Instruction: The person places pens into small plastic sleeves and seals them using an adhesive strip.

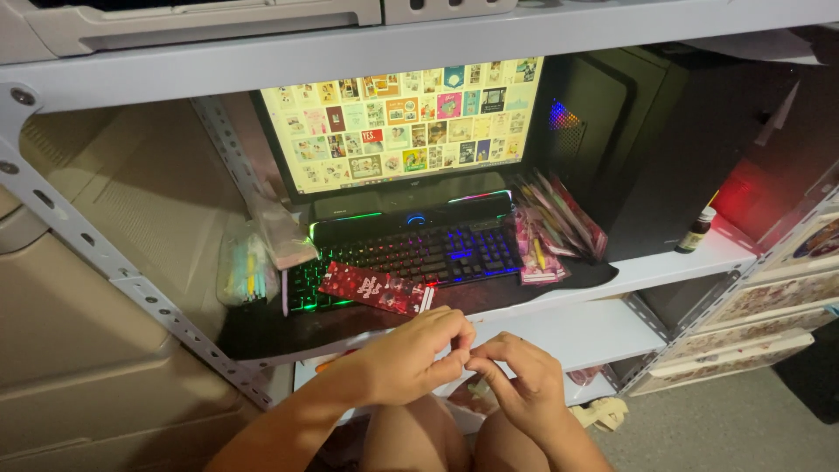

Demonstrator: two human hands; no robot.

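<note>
Both hands meet below the shelf edge: the left hand point(411, 357) and right hand point(523, 378) each close their grip on something tiny (too small to identify), fingertips touching, just before the red packet point(377, 288) lying against the backlit keyboard point(411, 259).

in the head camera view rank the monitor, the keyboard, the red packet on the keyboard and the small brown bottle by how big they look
1. monitor
2. keyboard
3. red packet
4. brown bottle
</note>
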